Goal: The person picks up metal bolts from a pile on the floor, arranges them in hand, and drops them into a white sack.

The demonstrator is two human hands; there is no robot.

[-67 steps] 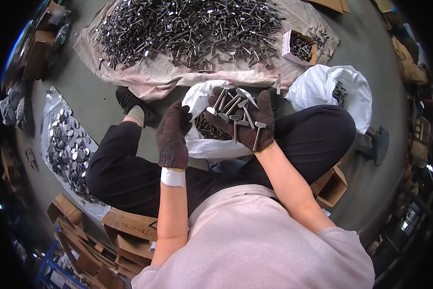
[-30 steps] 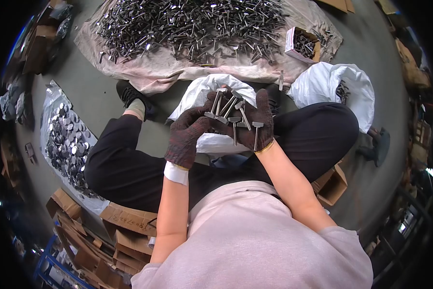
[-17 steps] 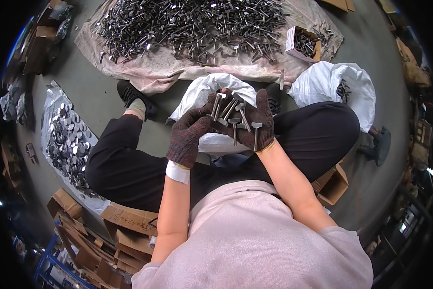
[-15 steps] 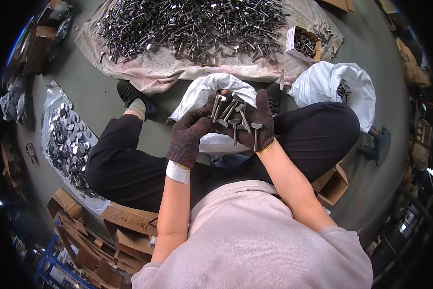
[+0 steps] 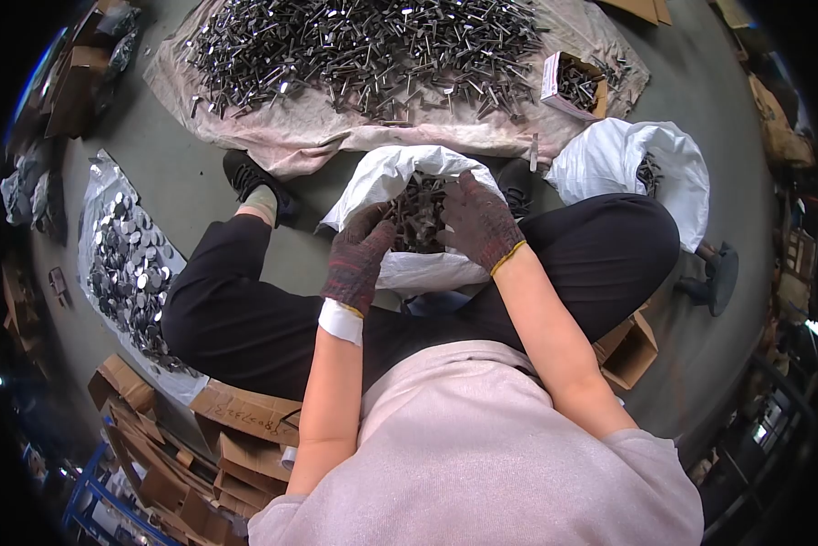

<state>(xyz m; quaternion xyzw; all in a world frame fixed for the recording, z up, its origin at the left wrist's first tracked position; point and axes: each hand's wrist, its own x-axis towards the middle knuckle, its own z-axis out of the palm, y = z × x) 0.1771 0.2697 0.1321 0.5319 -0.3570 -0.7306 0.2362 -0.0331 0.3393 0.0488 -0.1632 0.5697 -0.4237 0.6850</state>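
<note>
A white woven sack [image 5: 386, 164] stands with its mouth wide between my legs. Inside it lie many T-shaped metal bolts [image 5: 420, 214], some of them smeared by motion. My left hand [image 5: 359, 255], in a dark knitted glove, is at the left side of the sack's mouth with fingers stretched toward the bolts and nothing visible in them. Gloved the same way, my right hand [image 5: 484, 226] hovers over the right side of the mouth, palm down, fingers apart. The lower part of the sack's contents is hidden.
A large heap of T-bolts [image 5: 363, 55] covers a stained cloth [image 5: 282, 141] ahead. A small box of bolts [image 5: 551, 84] and a second white sack [image 5: 600, 164] are at right. Metal discs [image 5: 131, 264] lie on plastic sheeting at left. Cardboard boxes [image 5: 245, 414] stand lower left.
Several T-bolts that lay across my two hands have dropped into the sack. My right hand has turned from palm up to palm down, and both hands are now emptied.
</note>
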